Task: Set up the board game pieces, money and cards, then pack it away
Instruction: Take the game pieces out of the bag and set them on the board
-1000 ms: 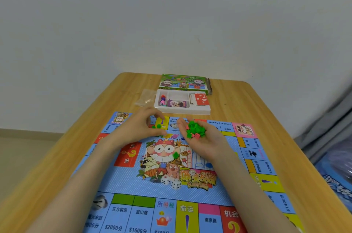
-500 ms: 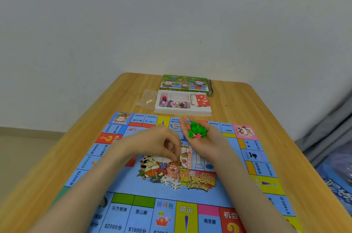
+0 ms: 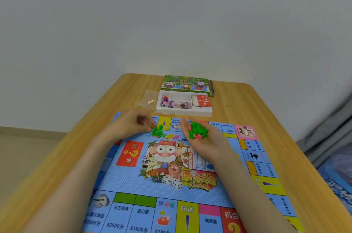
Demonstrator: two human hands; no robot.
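Palm up over the game board [image 3: 133,181], the right hand [image 3: 205,141] cradles a heap of green houses [image 3: 197,130], a few red among them. The left hand [image 3: 133,124], blurred, has its fingertips right beside a small green cluster [image 3: 157,131] on the board. The tray [image 3: 183,112] sits just beyond.

Green and red houses [image 3: 197,131]; blue dotted board [image 3: 133,179].

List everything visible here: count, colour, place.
table: one, light wood, under everything
board: one, mostly blue, on the table
box: one, green, far edge
tray: one, white, before the box
cards: one stack, red, in tray
bag: one, clear, left of tray
loose houses: few, green, on board by left hand
heaped houses: many, green and red, in right hand
left hand: curled, blurred, over the board
right hand: palm up, cupping the heap
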